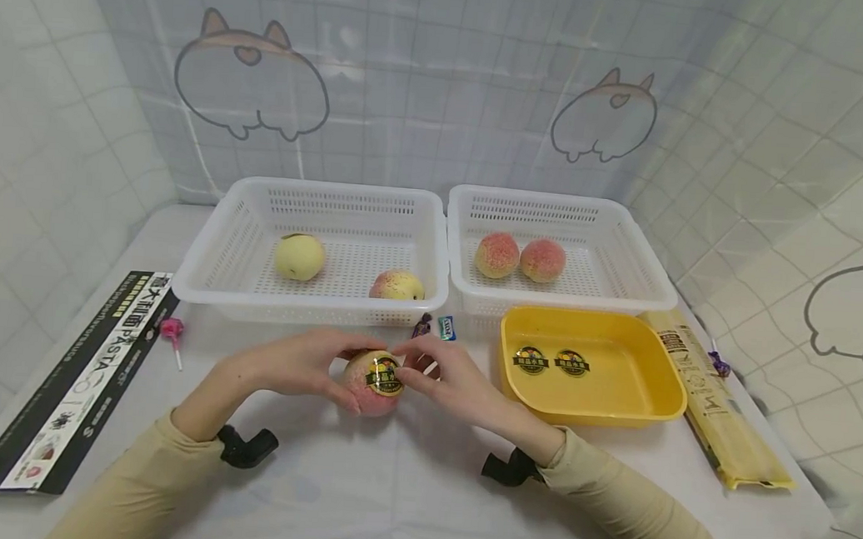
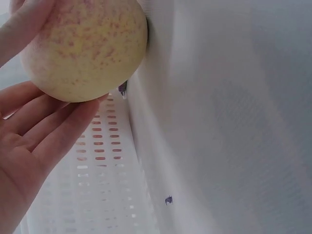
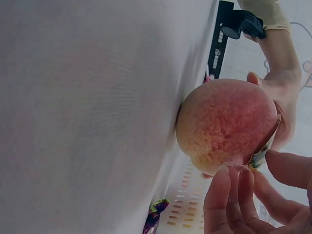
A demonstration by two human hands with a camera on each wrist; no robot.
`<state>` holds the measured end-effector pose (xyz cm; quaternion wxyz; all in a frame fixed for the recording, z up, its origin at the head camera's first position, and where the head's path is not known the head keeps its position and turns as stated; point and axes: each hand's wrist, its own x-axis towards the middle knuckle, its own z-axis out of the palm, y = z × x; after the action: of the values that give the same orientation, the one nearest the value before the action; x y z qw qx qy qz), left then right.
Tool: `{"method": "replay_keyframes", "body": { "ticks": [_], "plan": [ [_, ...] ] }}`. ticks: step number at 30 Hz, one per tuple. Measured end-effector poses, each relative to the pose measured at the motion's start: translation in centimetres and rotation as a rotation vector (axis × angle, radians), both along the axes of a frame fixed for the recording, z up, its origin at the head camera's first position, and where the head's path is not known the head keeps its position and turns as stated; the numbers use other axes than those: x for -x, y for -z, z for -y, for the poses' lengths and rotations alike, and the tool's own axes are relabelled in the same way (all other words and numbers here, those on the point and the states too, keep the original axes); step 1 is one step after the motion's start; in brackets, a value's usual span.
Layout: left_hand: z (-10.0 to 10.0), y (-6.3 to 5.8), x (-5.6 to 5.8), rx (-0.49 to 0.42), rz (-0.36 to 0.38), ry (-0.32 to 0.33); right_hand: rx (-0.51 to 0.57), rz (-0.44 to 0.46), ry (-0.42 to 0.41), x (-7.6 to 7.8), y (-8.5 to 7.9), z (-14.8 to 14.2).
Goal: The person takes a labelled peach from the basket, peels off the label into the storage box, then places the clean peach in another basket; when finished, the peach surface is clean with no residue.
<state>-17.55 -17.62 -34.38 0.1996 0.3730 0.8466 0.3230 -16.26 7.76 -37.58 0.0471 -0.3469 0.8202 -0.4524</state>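
Observation:
A pink and yellow peach [image 1: 368, 400] rests on the white tabletop in front of the baskets. My left hand [image 1: 291, 365] grips it from the left, with thumb and fingers around its side in the left wrist view. A black and gold oval sticker [image 1: 383, 375] lies on its upper right face. With thumb and fingertips, my right hand [image 1: 461, 382] pinches the edge of that sticker. In the right wrist view the sticker [image 3: 259, 157] stands partly off the peach [image 3: 226, 124]. Two similar stickers lie in a yellow tray [image 1: 595, 406] beside the right hand.
Behind stand two white baskets: the left basket [image 1: 309, 305] holds a yellow fruit [image 1: 300, 257] and a peach [image 1: 398, 285], the right basket [image 1: 564, 300] two peaches. Small candies [image 1: 446, 328] lie before them. A pasta box [image 1: 73, 386], lollipop [image 1: 172, 329] and yellow packet [image 1: 722, 407] flank the sides.

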Motion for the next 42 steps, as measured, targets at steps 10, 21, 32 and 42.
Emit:
{"method": "replay_keyframes", "body": {
  "ticks": [10, 21, 32, 42],
  "plan": [
    [-0.5, -0.2, -0.3, 0.013, -0.068, 0.022, 0.045, 0.042, 0.013, 0.0, 0.2, 0.1],
    [-0.5, -0.3, -0.3, 0.037, -0.038, 0.004, 0.1, 0.001, -0.025, -0.5, -1.2, -0.5],
    [-0.4, -0.2, -0.3, 0.03, -0.025, -0.01, 0.041, 0.04, 0.143, 0.7, -6.1, -5.3],
    [-0.2, -0.1, -0.5, 0.043, -0.024, -0.022, -0.41, -0.038, 0.137, 5.1, -8.0, -15.9]
  ]
}}
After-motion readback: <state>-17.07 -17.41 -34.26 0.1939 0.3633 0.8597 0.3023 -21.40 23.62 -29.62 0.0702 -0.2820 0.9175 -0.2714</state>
